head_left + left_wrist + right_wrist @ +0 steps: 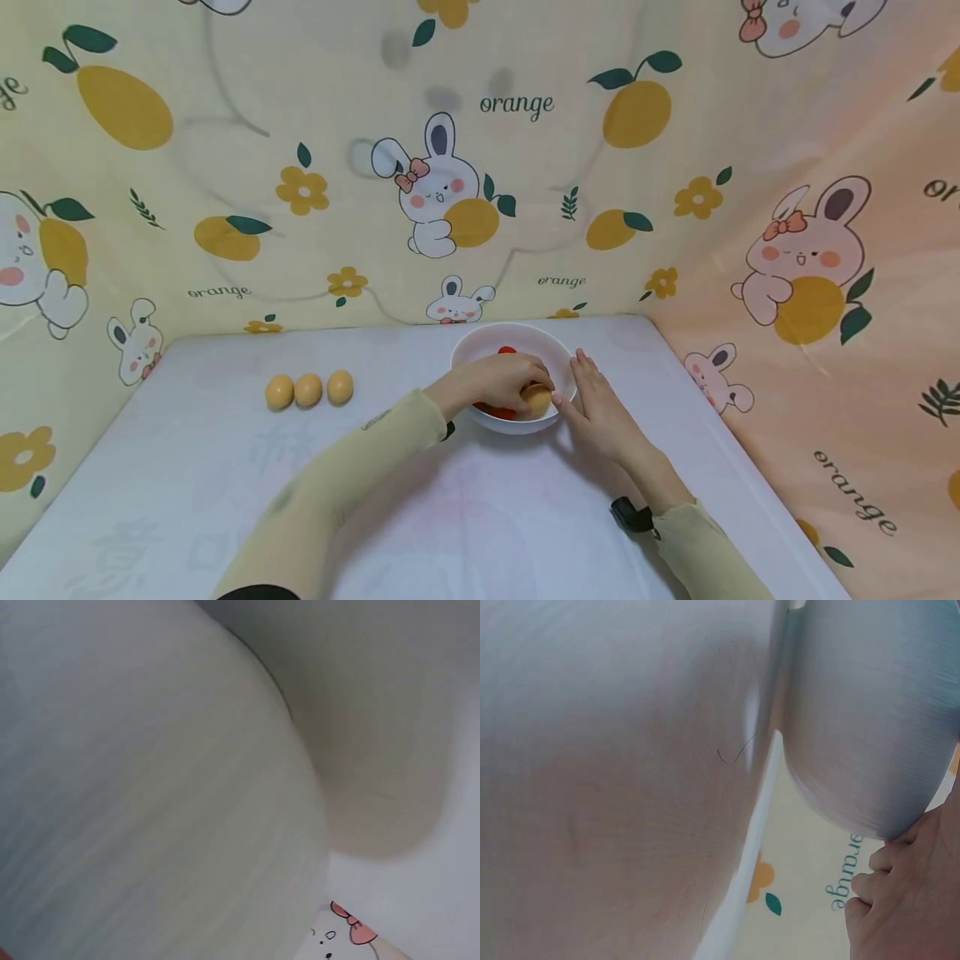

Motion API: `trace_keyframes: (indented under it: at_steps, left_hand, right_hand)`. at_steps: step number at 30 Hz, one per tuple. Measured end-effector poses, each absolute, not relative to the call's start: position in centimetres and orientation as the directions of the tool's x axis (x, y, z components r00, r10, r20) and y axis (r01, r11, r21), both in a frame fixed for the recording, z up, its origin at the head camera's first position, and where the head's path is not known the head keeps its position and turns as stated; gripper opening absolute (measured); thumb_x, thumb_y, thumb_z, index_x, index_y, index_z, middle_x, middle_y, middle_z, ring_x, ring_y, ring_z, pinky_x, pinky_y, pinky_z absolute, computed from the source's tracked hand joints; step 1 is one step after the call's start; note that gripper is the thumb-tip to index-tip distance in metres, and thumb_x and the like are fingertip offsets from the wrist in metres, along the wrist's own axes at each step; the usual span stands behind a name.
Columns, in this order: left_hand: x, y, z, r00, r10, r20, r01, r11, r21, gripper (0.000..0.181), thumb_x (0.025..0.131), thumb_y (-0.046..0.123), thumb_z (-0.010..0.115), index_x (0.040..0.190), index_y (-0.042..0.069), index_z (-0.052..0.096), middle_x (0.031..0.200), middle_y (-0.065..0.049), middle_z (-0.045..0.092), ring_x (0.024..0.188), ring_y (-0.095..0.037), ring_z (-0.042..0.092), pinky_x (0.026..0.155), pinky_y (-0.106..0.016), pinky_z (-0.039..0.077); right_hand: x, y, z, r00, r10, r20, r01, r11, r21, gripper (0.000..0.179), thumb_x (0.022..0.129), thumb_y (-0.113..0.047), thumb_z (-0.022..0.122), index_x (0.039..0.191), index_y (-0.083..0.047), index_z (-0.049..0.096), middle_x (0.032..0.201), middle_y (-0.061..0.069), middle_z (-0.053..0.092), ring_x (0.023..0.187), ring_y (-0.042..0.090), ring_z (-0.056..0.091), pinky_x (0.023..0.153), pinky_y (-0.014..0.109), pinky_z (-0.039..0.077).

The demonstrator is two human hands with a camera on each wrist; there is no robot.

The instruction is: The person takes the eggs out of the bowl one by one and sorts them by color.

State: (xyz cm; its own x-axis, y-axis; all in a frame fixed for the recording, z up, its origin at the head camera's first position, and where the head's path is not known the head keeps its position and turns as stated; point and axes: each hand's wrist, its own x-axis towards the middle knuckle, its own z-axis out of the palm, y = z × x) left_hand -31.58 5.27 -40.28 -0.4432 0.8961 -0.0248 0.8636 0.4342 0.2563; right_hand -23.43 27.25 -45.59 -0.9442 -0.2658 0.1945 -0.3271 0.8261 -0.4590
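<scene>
In the head view a white bowl (517, 427) stands toward the back of the table, with small red things (498, 412) inside it. My left hand (501, 382) reaches over the rim into the bowl, its fingers curled about a light brown egg (537, 401). Against the bowl's right side rests my right hand (602, 410), fingers straight and thumb at the rim. The right wrist view shows the right hand (911, 892) with its fingertips at the bowl's outer wall (874, 712). A blurred pale curved surface fills most of the left wrist view.
Three more eggs (308, 390) sit in a row on the white-covered table (420, 533), left of the bowl. A printed cloth (337, 100) with rabbits and oranges hangs behind the table and along its sides. My left forearm crosses in front of the bowl.
</scene>
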Motion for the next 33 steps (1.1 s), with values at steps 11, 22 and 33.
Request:
trace_keyframes:
  at_steps: [11, 22, 33]
  left_hand:
    - [-31.3, 3.8, -41.2, -0.491, 0.862, 0.126, 0.846, 0.437, 0.306, 0.046, 0.091, 0.025, 0.081, 0.134, 0.013, 0.069, 0.130, -0.003, 0.066, 0.119, -0.014, 0.059, 0.105, -0.023, 0.045]
    - [-30.8, 2.3, -41.4, -0.533, 0.782, 0.324, 0.830, 0.409, 0.380, 0.045, 0.090, 0.022, 0.082, 0.130, 0.008, 0.067, 0.127, -0.004, 0.067, 0.118, -0.019, 0.061, 0.107, -0.027, 0.047]
    - [-30.3, 0.4, -41.6, -0.591, 0.626, 0.508, 0.804, 0.405, 0.436, 0.050, 0.086, 0.022, 0.088, 0.129, 0.009, 0.066, 0.129, -0.004, 0.066, 0.117, -0.020, 0.062, 0.104, -0.030, 0.051]
  right_hand:
    - [-23.3, 27.1, -45.8, -0.946, -0.265, 0.189, -0.324, 0.819, -0.473, 0.087, 0.107, -0.054, 0.046, 0.164, 0.003, 0.014, 0.173, 0.017, 0.006, 0.159, 0.040, 0.007, 0.126, 0.059, 0.013]
    - [-23.5, 27.2, -45.7, -0.948, -0.258, 0.185, -0.316, 0.825, -0.469, 0.087, 0.107, -0.055, 0.047, 0.164, 0.002, 0.016, 0.174, 0.017, 0.007, 0.159, 0.042, 0.009, 0.125, 0.062, 0.015]
    - [-23.5, 27.0, -45.7, -0.956, -0.239, 0.169, -0.292, 0.832, -0.472, 0.083, 0.107, -0.046, 0.053, 0.165, 0.000, 0.016, 0.174, 0.016, 0.007, 0.159, 0.041, 0.008, 0.124, 0.062, 0.015]
